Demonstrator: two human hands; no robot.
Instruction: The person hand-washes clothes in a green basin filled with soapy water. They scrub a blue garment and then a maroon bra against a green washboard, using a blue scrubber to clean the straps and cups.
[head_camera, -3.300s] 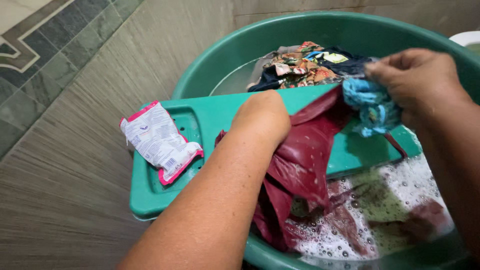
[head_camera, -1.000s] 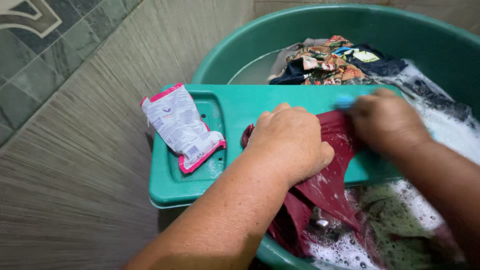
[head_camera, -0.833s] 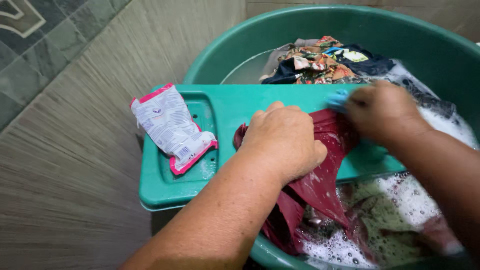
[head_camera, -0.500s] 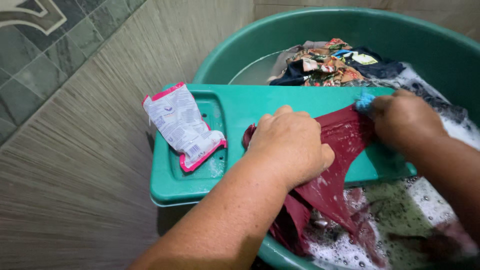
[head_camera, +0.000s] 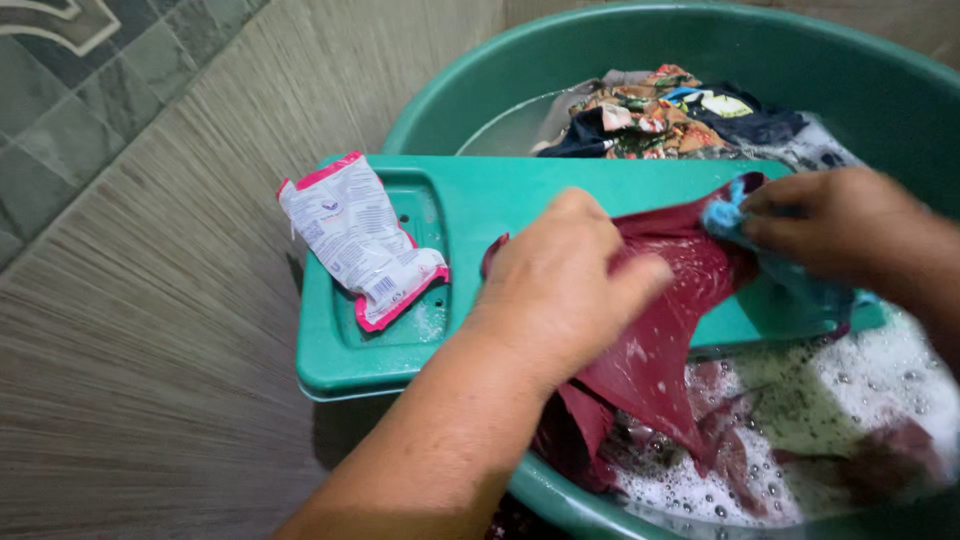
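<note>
A dark red wet garment (head_camera: 668, 330) lies across a teal plastic washboard (head_camera: 470, 205) that spans a big green basin (head_camera: 800, 50). My left hand (head_camera: 560, 285) presses the garment flat against the board. My right hand (head_camera: 835, 225) grips a small blue scrubbing cloth (head_camera: 725, 215) against the garment's upper edge. The garment's lower part hangs into soapy water (head_camera: 800, 430).
A white and pink detergent sachet (head_camera: 358, 238) lies in the board's left tray. A heap of patterned and dark clothes (head_camera: 670, 115) sits at the basin's far side. Grey ribbed floor tiles (head_camera: 150, 320) stretch to the left.
My right hand has rubbed the blue cloth back and forth over the red garment and now sits at its upper right edge. My left hand stays pressing the garment.
</note>
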